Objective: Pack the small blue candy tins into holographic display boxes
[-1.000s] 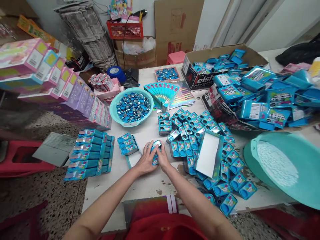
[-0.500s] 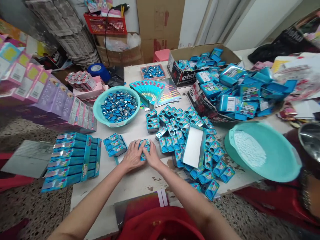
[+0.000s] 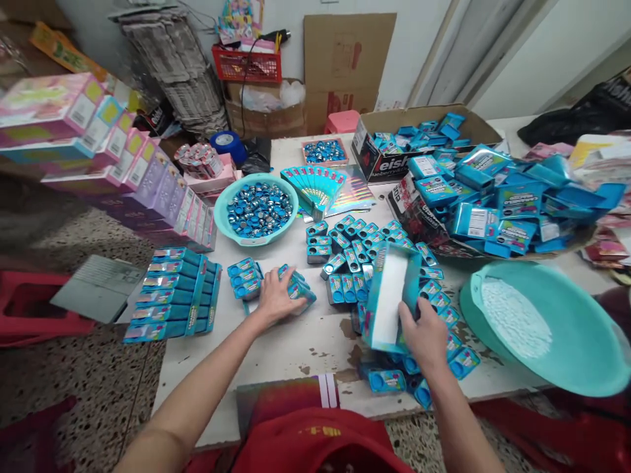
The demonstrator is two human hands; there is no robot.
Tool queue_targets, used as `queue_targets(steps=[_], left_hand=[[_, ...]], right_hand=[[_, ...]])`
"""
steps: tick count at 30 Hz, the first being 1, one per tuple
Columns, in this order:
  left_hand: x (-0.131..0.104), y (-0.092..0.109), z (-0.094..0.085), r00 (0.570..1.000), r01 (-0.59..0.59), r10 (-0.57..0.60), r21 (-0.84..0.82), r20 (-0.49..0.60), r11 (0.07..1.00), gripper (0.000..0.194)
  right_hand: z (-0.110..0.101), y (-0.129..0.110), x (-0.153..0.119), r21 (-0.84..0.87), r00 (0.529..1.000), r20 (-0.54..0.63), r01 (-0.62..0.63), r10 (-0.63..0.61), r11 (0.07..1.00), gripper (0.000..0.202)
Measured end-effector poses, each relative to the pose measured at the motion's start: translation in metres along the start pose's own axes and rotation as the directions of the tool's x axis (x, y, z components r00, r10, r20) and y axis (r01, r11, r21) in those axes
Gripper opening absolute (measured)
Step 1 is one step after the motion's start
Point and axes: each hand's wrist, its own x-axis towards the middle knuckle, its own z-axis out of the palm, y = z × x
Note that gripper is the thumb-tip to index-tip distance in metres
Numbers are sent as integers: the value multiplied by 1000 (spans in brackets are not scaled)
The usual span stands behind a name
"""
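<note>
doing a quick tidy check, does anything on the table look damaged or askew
The white table looks worn: brown patches break its surface near the front edge. At right, blue boxes lie jumbled at odd angles, heaped above their carton.

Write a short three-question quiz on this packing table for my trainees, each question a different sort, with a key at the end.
1. Multiple choice: what does the right-hand grip hold?
a) a roll of blue tape
b) an open box with a white inside
c) a red crate

2. True or false: the teal basin with white pieces is farther right than the teal bowl of blue-and-silver round pieces.

3. Short answer: what does the left-hand grip touch?

Key: 1. b; 2. true; 3. small blue packs.
</note>
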Motion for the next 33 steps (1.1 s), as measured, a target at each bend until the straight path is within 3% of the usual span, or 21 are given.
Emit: queue_targets(steps=[2,4,6,9,12,15,17,20,23,27,30,33], left_hand=[[-14,-12,-29,990,58,-70,-104,-119,993,79],[-28,-29,-65,971,57,-103,-208,-217,976,79],[-37,-45,-100,953,78,-165,-318,-256,945,81],[-38,-53,-123,983,66,-144,-505,-116,860,86],[-24,-38,-100,988,44,58,-611,146,791,85],[-2,-15,-49,918,-13,228,-551,324,835,84],[11,-4,-18,902,-79,231,-386,365,919,86],[23,4,10,929,-190,205,-80,309,979,86],[30,5,21,935,-313,286,106,209,944,81],[37,1,29,928,-359,327,194,176,913,80],[37,0,27,918,-387,354,208,180,898,81],[27,11,19,920,-390,377,170,109,905,83]], right_hand=[[5,-23,-25,109,974,14,222,-225,969,24],[19,-49,-50,140,922,150,339,-358,930,20],[42,-73,-65,85,872,343,343,-350,936,17],[79,-101,-67,-16,826,518,270,-223,963,25],[104,-116,-54,-37,810,568,201,-145,979,31],[111,-118,-43,-16,807,573,182,-140,983,30],[114,-115,-43,-13,816,563,170,-133,985,31],[120,-111,-50,-5,829,544,155,-127,988,29],[130,-113,-52,28,827,546,142,-134,989,28],[135,-122,-48,49,825,554,99,-110,994,29],[119,-117,-57,113,850,506,103,-147,988,39],[84,-93,-80,343,882,302,254,-362,904,42]])
